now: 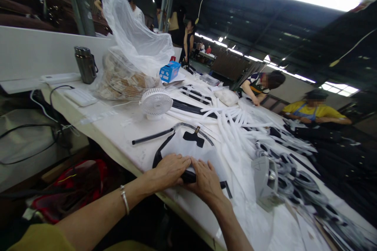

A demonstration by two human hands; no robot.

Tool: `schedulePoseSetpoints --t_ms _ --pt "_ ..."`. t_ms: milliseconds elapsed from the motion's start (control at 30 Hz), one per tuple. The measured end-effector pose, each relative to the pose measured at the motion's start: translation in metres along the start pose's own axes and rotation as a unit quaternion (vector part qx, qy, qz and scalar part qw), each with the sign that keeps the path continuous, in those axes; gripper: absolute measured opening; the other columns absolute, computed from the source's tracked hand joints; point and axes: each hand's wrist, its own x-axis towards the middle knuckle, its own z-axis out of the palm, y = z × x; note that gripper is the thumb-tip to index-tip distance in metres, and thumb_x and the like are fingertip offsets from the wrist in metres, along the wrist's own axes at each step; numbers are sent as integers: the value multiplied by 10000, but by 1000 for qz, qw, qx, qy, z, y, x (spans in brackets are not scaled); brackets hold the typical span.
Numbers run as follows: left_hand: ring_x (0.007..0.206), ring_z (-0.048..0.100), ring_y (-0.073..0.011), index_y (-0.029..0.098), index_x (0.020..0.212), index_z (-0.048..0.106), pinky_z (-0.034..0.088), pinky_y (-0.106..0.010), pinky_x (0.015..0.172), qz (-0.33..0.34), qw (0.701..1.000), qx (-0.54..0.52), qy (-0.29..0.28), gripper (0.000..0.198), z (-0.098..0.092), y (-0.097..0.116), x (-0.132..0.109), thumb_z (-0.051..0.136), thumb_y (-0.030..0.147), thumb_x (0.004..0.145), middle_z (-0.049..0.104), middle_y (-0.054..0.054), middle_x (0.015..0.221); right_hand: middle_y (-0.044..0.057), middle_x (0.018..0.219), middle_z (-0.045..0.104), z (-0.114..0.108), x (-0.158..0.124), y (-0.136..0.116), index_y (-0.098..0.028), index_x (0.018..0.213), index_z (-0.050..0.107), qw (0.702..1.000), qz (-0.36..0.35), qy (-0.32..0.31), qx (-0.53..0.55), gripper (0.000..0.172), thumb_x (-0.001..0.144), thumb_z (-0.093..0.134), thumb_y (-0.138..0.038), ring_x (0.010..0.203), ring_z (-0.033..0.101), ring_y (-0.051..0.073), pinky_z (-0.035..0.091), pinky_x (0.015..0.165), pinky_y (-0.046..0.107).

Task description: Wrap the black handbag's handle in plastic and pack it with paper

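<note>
White, black-edged curved fabric piece (176, 147): right in front of the person, close to the bench's near edge, most of it spreading out beyond the fingertips; its long axis runs roughly left to right, crosswise to the forearms.
Left hand (172, 168): over the near side, left of the middle, fingers together and nearly flat on the white face.
Right hand (204, 178): just beside it, right of the middle, fingers a little spread; neither hand is clearly nearer, and the fingertips almost meet.
Grip: closed down to a thin gap on both sides, fingers above, thumbs tucked at the black near edge, fabric seemingly pinched between; how firmly, can't tell.
Black bow-shaped patch (193, 139): on the far half of the piece, straight ahead of the fingertips and clear of them.
White bench (126, 133): under it all, tilted across the view.
Dark narrow strip (151, 136): out to the left, its right end up by the piece's far rim.
White round desk fan (156, 102): behind that, facing back this way.
Long white soft tubes (228, 125): heaped beyond, to the right.
Blue printed cardboard box (170, 71): farther still, beside a big clear plastic bag (129, 76).
</note>
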Motion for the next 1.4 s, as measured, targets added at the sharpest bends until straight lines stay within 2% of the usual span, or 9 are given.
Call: schedulePoseSetpoints --t_ms 200,433,600,700,867,1000,1100,1267,1400 --pt "1031 616 -270 168 1245 489 475 -397 909 -13 1000 -3 -8 527 -1 4 -3 729 264 785 654 -108 1162 99 1371 586 -3 -3 -8 -227 1356 518 999 23 -28 -2 686 718 708 -390 1292 500 322 251 1126 531" --pt "901 656 -268 160 1094 592 509 -368 802 -42 998 2 -44 349 -6 8 4 725 283 795 704 -89 953 63 1221 679 -5 -3 -13 -265 1214 622 1000 18 -21 -2 438 805 619 -423 1197 566 299 326 1068 481" --pt "959 638 -278 158 1136 577 491 -404 863 -41 999 5 5 387 8 9 -1 724 285 802 693 -95 1013 44 1366 596 6 -14 -6 -274 1367 516 1000 7 6 18 597 778 613 -250 1286 498 275 246 1127 465" --pt "961 630 -280 148 1108 588 488 -405 855 -45 999 9 8 384 12 10 -4 744 278 783 685 -97 1035 26 1369 592 9 -18 -4 -275 1378 508 999 0 13 36 626 764 591 -182 1283 495 247 235 1138 433" --pt "948 635 -284 133 1014 638 494 -398 838 -44 998 19 -30 300 0 11 1 752 286 783 694 -110 996 34 1202 673 4 -13 -8 -275 1281 593 999 2 17 43 513 771 623 -226 1109 572 250 365 1027 378" --pt "932 639 -288 132 945 651 496 -399 825 -30 998 27 -57 264 -5 13 4 762 296 770 701 -98 950 53 1116 684 1 -10 -12 -257 1126 677 1000 7 4 14 325 807 624 -285 1037 582 255 403 949 371" --pt "953 632 -277 136 1013 628 487 -394 851 -38 998 24 -47 316 -2 13 0 757 297 774 694 -99 1005 66 1140 671 4 -13 -12 -235 1150 662 1000 -2 19 15 331 831 615 -310 1053 572 248 385 970 367" --pt "1082 607 -258 183 1326 463 462 -384 910 -12 1000 18 -12 594 3 9 -9 719 248 794 546 -127 1382 76 1112 678 4 -14 -13 -204 1142 656 1000 6 15 -4 343 817 640 -314 1051 570 258 371 989 371" --pt "1129 584 -263 199 1235 526 443 -384 954 25 999 12 -37 512 -2 7 -5 728 278 771 583 -90 1345 93 1048 698 -1 -11 -18 -195 1029 701 999 6 -31 -35 253 806 662 -309 1044 583 289 353 1009 431"
